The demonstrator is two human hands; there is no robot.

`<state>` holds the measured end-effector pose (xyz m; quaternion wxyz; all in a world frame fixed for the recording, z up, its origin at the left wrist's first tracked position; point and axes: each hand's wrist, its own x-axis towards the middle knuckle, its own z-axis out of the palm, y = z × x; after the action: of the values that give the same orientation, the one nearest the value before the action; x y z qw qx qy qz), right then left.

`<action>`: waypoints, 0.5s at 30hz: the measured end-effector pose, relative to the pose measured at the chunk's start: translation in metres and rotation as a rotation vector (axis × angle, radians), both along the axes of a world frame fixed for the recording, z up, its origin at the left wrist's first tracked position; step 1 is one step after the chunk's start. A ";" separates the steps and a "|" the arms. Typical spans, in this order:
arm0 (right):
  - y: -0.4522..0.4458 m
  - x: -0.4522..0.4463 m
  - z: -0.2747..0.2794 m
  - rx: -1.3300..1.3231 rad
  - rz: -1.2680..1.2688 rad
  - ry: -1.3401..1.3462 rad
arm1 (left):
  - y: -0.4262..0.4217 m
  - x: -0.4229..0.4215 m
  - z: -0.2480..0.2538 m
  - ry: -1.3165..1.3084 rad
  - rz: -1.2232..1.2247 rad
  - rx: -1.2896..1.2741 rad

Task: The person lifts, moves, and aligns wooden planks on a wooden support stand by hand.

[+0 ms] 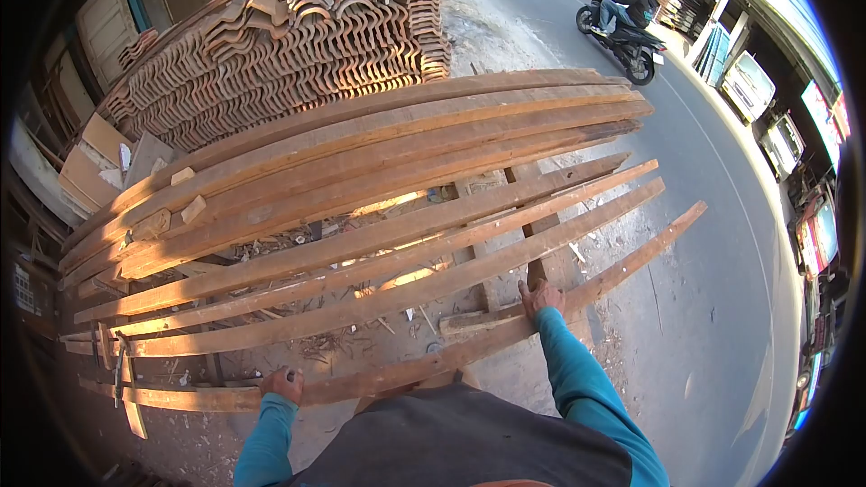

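A long, narrow wooden plank [388,384] runs across in front of my body, nearest to me. My left hand [283,384] is closed around its left part. Further right, my right hand [542,298] grips the same plank from above, fingers wrapped over its edge. Just beyond lies another long plank [424,287], roughly parallel and apart from mine. At the left end, a short upright wood strip [133,404] and a dark, thin piece [118,368] cross the planks; what the dark piece is I cannot make out.
Several thick beams [397,146] lie side by side beyond the planks, with small offcuts [193,209] on them. Behind stands a stack of clay roof tiles [289,68]. Crosswise supports [559,261] sit underneath. A road [713,307] borders the right, with a motorcycle rider [636,9].
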<state>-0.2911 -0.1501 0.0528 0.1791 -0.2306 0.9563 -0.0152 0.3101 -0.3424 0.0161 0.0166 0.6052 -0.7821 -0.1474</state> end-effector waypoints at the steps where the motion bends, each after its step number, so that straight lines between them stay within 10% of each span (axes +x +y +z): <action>1: 0.000 0.000 0.000 0.000 0.000 0.000 | 0.000 -0.003 0.005 0.000 0.000 0.000; 15: -0.001 -0.001 -0.004 -0.007 -0.017 0.012 | 0.001 -0.008 0.013 0.024 0.017 0.031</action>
<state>-0.2916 -0.1507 0.0489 0.1724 -0.2233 0.9592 -0.0188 0.3023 -0.3413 0.0292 0.0178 0.6101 -0.7745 -0.1664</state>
